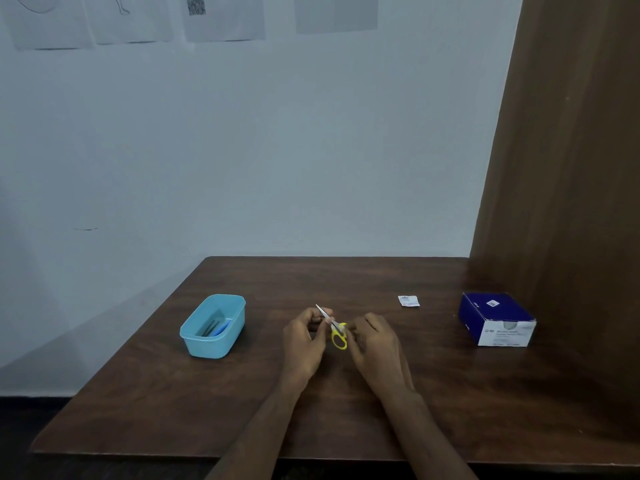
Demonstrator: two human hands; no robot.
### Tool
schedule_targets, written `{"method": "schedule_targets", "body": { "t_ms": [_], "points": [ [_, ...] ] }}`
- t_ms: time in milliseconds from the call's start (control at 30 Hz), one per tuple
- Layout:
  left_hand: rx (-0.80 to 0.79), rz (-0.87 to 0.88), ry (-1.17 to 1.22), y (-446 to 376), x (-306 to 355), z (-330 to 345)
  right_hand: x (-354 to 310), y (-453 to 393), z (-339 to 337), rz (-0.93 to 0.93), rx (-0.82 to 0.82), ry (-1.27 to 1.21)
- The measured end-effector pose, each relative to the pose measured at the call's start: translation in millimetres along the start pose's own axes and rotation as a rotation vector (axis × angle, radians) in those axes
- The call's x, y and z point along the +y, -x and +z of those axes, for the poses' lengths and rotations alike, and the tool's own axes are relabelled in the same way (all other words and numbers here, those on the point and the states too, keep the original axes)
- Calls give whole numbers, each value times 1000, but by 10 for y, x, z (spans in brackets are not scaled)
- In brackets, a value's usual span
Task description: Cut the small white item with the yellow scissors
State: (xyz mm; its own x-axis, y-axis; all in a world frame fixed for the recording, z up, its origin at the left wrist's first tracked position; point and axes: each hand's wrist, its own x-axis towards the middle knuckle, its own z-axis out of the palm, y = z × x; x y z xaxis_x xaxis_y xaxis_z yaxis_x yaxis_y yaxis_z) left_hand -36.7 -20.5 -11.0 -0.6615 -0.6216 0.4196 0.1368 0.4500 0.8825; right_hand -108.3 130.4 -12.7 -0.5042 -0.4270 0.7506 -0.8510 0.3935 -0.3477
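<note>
Small scissors with yellow handles (338, 337) are held between both hands above the middle of the brown table (242, 403). My left hand (304, 341) pinches the metal blades, whose tip points up and to the left. My right hand (375, 344) grips the scissors at the yellow handle end with curled fingers. Whether something small lies between my left fingers and the blades cannot be made out.
A light blue plastic tub (214, 327) with a few blue items inside stands left of the hands. A small white torn sachet (408, 301) lies to the right, and a blue and white box (497, 320) beyond it. A brown wooden panel (571, 150) bounds the right side.
</note>
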Motion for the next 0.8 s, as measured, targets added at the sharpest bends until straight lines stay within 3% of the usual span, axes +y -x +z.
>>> {"method": "schedule_targets", "body": {
  "t_ms": [200, 400, 567, 700, 800],
  "points": [
    [-80, 30, 0, 31, 49, -14, -1, -4, 29, -54, -67, -17],
    [17, -30, 103, 8, 40, -16, -27, 17, -3, 39, -117, 31],
    [-17, 3, 68, 33, 66, -19, -44, 1, -52, -36, 53, -36],
    [-54, -13, 94, 22, 33, -13, -21, 3, -41, -132, -69, 9],
    [-53, -33, 127, 18, 36, -14, -52, 3, -47, -50, -134, 74]
  ]
}}
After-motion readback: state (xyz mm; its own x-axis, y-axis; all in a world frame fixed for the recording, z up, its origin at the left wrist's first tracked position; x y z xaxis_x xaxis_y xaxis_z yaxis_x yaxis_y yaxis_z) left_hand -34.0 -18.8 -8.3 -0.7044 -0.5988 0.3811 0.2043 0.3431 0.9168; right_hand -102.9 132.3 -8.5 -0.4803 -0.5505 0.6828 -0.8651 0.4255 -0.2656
